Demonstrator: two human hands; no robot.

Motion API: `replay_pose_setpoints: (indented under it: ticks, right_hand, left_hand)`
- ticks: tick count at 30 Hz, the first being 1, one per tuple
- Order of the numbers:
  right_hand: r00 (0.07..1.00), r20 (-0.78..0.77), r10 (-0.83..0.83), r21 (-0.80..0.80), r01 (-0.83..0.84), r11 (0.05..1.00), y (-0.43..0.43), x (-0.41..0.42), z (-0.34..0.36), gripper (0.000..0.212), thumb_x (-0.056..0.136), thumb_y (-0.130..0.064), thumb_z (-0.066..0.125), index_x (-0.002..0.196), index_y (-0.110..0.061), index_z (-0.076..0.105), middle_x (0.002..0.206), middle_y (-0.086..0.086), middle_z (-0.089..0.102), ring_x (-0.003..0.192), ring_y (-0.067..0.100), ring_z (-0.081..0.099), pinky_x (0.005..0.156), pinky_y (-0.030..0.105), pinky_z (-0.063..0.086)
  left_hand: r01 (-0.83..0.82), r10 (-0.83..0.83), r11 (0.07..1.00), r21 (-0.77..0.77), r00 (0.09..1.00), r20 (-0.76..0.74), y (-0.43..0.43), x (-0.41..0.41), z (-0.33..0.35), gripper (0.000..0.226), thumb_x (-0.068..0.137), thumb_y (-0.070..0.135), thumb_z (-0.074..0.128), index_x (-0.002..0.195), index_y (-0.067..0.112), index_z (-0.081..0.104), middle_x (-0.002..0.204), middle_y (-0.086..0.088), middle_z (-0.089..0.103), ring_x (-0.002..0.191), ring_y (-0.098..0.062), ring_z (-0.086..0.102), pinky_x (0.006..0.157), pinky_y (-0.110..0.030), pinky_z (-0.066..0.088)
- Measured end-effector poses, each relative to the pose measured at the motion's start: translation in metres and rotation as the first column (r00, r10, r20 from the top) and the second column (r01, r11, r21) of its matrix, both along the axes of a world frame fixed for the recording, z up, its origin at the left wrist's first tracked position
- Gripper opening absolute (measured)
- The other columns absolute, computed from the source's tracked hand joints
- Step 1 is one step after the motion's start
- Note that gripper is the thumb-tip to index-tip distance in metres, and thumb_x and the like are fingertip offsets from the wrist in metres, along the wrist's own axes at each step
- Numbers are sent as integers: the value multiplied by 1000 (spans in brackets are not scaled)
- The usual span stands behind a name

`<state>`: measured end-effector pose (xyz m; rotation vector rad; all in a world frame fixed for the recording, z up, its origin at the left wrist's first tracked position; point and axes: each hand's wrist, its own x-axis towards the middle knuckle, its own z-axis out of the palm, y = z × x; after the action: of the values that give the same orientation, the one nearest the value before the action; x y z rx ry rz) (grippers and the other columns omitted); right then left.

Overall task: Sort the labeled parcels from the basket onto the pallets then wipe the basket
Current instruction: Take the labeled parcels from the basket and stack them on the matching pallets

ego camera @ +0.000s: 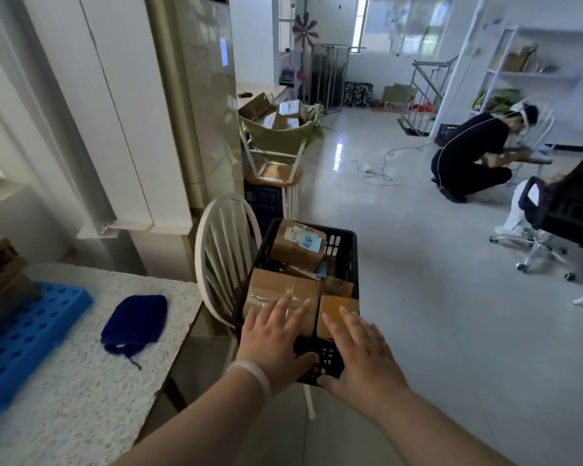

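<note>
A black plastic basket (345, 250) rests on a white chair (223, 250) and holds several cardboard parcels. The far parcel (297, 250) carries a white and a blue label. A large taped parcel (276, 290) and a small yellow-brown parcel (334, 307) lie at the near end. My left hand (273, 344) hovers flat over the large parcel with fingers spread. My right hand (364, 354) reaches over the small parcel and the basket's near rim, fingers apart. Neither hand holds anything. A blue pallet (24, 338) lies on the table at left.
A dark blue cloth (135, 322) lies on the speckled table (91, 381) beside the pallet. Brown boxes (0, 274) sit on the pallet's far end. A person in black crouches at the right rear near an office chair (559, 210). Cables trail across the glossy floor.
</note>
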<state>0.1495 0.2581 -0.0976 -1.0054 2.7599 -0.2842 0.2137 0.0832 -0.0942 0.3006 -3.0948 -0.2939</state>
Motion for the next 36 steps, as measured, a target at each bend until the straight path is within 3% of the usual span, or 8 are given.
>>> replay_pose_setpoints:
  ticks: [6,13,22,26,30,33,36]
  right_hand:
    - [994,62,-89,-12,90,996,-53,-63,-7,97,87,-61,57,152,-42,-12,162,-6,-19,150,20,-14,121,39,-5]
    - [967,204,-153,49,146,988,-79,-107,-33,100,85,-62,61,153,-40,-9,163,-6,-11,150,21,-4,122,41,8]
    - [915,367,-168,115,135,984,-109,-198,-65,93,89,-62,55,154,-39,-6,165,-5,-1,150,22,10,121,44,19]
    - [834,503,-226,148,174,974,-124,-241,-86,92,86,-63,56,154,-38,-1,160,-3,24,145,22,27,117,45,30]
    - [706,645,-292,232,183,955,-138,-266,-105,90,85,-68,51,154,-40,0,154,3,36,137,26,39,112,45,36]
    - [609,724,-323,297,148,943,-145,-274,-116,91,83,-74,41,153,-41,-6,152,4,40,136,29,41,112,46,35]
    - [566,759,-323,311,120,943,-149,-277,-118,85,93,-67,38,156,-31,-7,149,5,44,131,27,46,111,39,37]
  left_hand:
    - [37,-37,999,8,994,105,-60,-62,-15,86,89,67,44,152,44,-10,163,5,-12,150,-21,-8,121,-50,1]
    - [-18,-4,996,88,972,236,-97,-112,-49,87,89,66,47,152,43,-9,163,3,-12,150,-25,-5,122,-48,8]
    - [-266,206,952,153,923,326,-124,-175,-84,87,88,62,52,153,41,-3,163,-2,-8,150,-29,3,120,-45,18]
    - [-408,304,891,202,863,402,-128,-203,-89,87,91,59,52,154,40,-4,163,0,-10,149,-32,2,119,-45,14]
    - [-529,401,824,201,796,453,-140,-222,-106,86,90,60,52,154,39,-1,163,-1,-8,148,-36,8,118,-48,21]
    - [-629,451,729,270,737,503,-143,-229,-117,78,89,54,57,152,43,12,162,-1,-2,145,-36,19,116,-47,28]
    - [-666,488,679,309,724,488,-146,-231,-123,70,84,53,64,144,45,28,153,-3,17,135,-34,35,111,-44,37]
